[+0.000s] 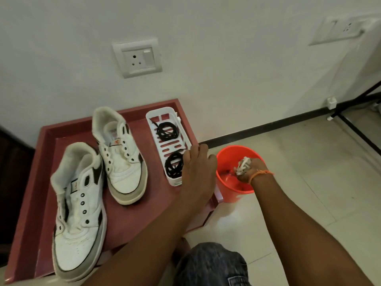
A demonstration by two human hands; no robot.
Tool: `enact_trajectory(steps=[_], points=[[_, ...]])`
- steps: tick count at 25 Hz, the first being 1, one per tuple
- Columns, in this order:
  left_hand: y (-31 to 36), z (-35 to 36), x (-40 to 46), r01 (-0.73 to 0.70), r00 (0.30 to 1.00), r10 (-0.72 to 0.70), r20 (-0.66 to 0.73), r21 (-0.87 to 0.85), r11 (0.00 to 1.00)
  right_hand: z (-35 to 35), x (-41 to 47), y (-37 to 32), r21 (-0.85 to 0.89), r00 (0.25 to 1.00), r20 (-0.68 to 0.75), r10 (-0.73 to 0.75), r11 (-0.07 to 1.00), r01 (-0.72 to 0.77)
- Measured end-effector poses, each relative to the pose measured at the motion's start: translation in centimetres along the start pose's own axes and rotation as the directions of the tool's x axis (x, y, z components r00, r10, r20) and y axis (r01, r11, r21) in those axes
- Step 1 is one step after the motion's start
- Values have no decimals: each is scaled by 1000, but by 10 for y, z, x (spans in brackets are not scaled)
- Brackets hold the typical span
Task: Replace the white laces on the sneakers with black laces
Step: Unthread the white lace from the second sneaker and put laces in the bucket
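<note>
Your right hand (248, 172) is down inside the orange plastic bucket (233, 193) on the floor at the right, fingers closed round a bunch of white flat laces (243, 165). Your left hand (198, 164) rests flat and open at the right edge of the red tray-topped table (45, 182), gripping nothing, fingertips touching the white slotted plastic basket (162, 145). Two coiled black laces sit in that basket, one at the far end (166, 131), one at the near end (174, 165). To the left, both white leather sneakers with black trim stand unlaced: one near (78, 219), one farther back (121, 153).
</note>
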State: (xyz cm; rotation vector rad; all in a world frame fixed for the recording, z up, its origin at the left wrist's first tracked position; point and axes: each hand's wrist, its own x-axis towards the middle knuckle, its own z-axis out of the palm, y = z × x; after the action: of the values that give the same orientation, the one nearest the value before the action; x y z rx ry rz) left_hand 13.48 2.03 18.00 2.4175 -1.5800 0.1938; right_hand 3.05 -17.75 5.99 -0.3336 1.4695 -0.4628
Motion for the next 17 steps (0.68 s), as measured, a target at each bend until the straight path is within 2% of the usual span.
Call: enact_trajectory(steps=[1, 4, 5, 7, 9, 10, 11, 13, 14, 15, 17], points=[[-1, 3, 2, -25, 1000, 25, -12, 32, 999, 1, -5, -5, 120, 997, 48, 59, 991, -64], [-8, 10, 7, -50, 999, 51, -15, 43, 998, 1, -4, -5, -6, 999, -5, 48, 999, -48], [-10, 11, 7, -58, 998, 59, -14, 43, 997, 3, -6, -6, 0, 999, 24, 37, 999, -37], [-11, 8, 6, -52, 999, 52, -11, 9, 999, 5, -21, -6, -35, 999, 30, -13, 999, 14], [-13, 2, 5, -47, 998, 45, -37, -65, 997, 8, -33, -8, 79, 998, -30, -50, 995, 52], [-16, -2, 4, -45, 998, 41, -41, -101, 994, 12, -44, -8, 103, 993, -10, -115, 988, 115], [-22, -7, 1, -38, 999, 34, -34, -124, 991, 18, -57, -7, 84, 987, 40, -156, 985, 153], [-41, -20, -7, -27, 998, 19, -59, -140, 990, 36, -83, -8, 31, 961, 17, -277, 961, 276], [-53, -27, -14, -18, 997, 7, -75, -141, 990, 51, -103, -10, 51, 934, 21, -356, 934, 354], [-65, -33, -22, -2, 996, -10, -88, -137, 991, 68, -122, -9, -11, 897, 36, -440, 898, 441], [-91, -45, -40, 55, 991, -70, -116, -124, 991, 102, -159, -1, -157, 753, 154, -639, 737, 658]])
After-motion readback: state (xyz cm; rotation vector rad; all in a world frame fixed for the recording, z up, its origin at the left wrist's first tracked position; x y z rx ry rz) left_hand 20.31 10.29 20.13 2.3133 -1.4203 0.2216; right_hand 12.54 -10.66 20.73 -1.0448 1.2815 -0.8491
